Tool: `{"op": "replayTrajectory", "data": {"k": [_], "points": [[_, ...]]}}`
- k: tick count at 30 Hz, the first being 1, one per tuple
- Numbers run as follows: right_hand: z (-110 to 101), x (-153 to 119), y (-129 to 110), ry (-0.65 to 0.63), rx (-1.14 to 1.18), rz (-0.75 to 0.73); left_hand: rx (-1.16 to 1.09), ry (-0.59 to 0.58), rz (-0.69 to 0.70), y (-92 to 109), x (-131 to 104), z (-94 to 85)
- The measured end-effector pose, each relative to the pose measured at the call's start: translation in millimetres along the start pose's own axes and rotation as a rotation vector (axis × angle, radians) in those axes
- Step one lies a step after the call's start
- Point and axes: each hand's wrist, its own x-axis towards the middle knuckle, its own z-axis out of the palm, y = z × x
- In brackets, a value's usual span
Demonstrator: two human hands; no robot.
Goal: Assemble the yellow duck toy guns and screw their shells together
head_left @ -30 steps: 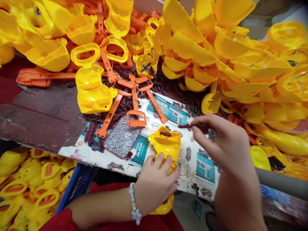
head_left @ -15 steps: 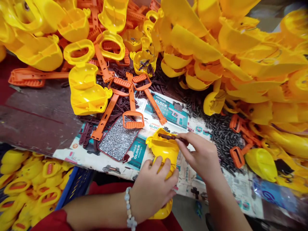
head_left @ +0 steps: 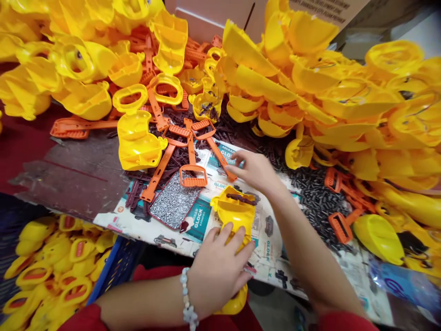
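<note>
My left hand (head_left: 222, 266), with a beaded bracelet at the wrist, wraps over a yellow plastic half-shell (head_left: 230, 216) at the table's front edge. A dark brown stick-like part (head_left: 241, 198) lies across the upper end of that shell. Above and to the right, my right hand (head_left: 250, 170) is reaching over the printed sheet with its fingers apart and nothing visible between them. Its fingertips are at the lower end of an orange handled piece (head_left: 215, 149); whether they touch it is unclear. A red-rimmed tray of small silver pins (head_left: 175, 200) sits left of the shell.
Yellow shells (head_left: 344, 101) are heaped at the back and right. Dark brown parts (head_left: 172, 158) lie behind the tray, and small black pieces (head_left: 320, 207) spread on the right. A blue crate (head_left: 106, 271) with yellow ducks (head_left: 51, 271) stands at lower left.
My right hand has let go of the brown part, which now rests in the shell, and has moved up and left to the orange piece. The camera view has shifted slightly.
</note>
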Motion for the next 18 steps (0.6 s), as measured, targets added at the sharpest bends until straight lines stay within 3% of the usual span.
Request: {"op": "replayTrajectory", "data": {"k": [2, 4, 8, 9, 10, 12, 13, 16, 18], "points": [[8, 17, -1, -0.002, -0.015, 0.045, -0.029, 0.054, -0.003, -1, -4, -10.0], [1, 11, -4, 0.029, 0.003, 0.063, -0.089, 0.158, -0.005, -7, -13, -23.7], [-30, -62, -24, 0.261, 0.163, 0.015, -0.411, 0.372, -0.108, -27, -26, -46.1], [-32, -84, -33, 0.356, 0.344, -0.07, -0.545, 0.378, -0.143, -30, -26, -47.5], [-30, -105, -43, 0.439, 0.456, -0.164, -0.695, 0.357, -0.163, -33, -25, -47.2], [-15, -138, -61, 0.296, 0.524, -0.221, -0.962, 0.26, -0.168, -34, -17, -43.3], [-4, -150, -67, 0.286, 0.54, -0.237, -1.031, 0.199, -0.156, -34, -11, -41.2], [19, -173, -67, 0.315, 0.4, -0.166, -1.004, 0.107, -0.164, -35, 3, -40.9], [20, -187, -54, 0.305, 0.352, -0.048, -0.956, 0.107, -0.161, -41, 8, -47.0]]}}
